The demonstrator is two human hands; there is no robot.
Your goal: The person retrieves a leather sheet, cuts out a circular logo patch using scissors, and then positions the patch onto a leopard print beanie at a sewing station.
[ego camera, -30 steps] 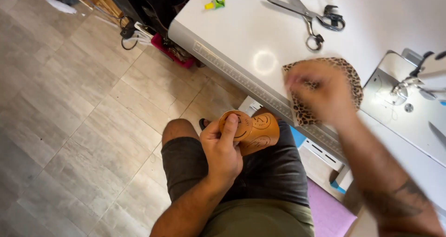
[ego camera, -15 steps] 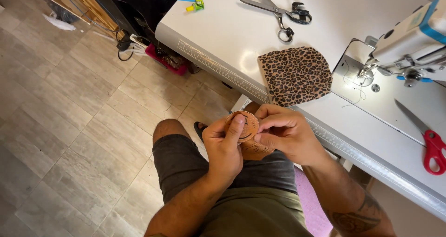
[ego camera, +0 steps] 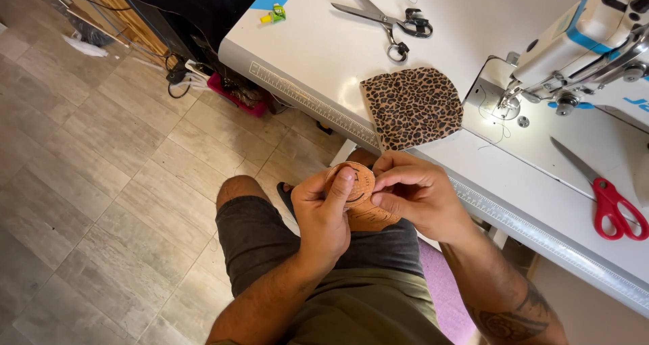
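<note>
Both hands meet over the lap, just below the table edge. Left hand (ego camera: pixel 324 213) curls around a small tan leather piece (ego camera: pixel 358 196), thumb pressed flat on its rounded face, other fingers wrapped behind it. Right hand (ego camera: pixel 419 193) pinches the same piece from the other side, thumb and forefinger closed on its edge, remaining fingers bent in loosely. Leather piece sits between the two hands, above the dark shorts (ego camera: pixel 270 240), clear of the table. On the white sewing table (ego camera: pixel 324 47): leopard-print fabric piece (ego camera: pixel 412 105) lying flat near the front edge, just beside the sewing machine (ego camera: pixel 581 44). Black-handled scissors (ego camera: pixel 389 17) lie further back, well apart from the hands. Red-handled scissors (ego camera: pixel 608 193) lie at the right, near the machine base. Small green and yellow item (ego camera: pixel 274 12) sits at the far table corner, too small to identify. Tiled floor (ego camera: pixel 101 169) on the left.
</note>
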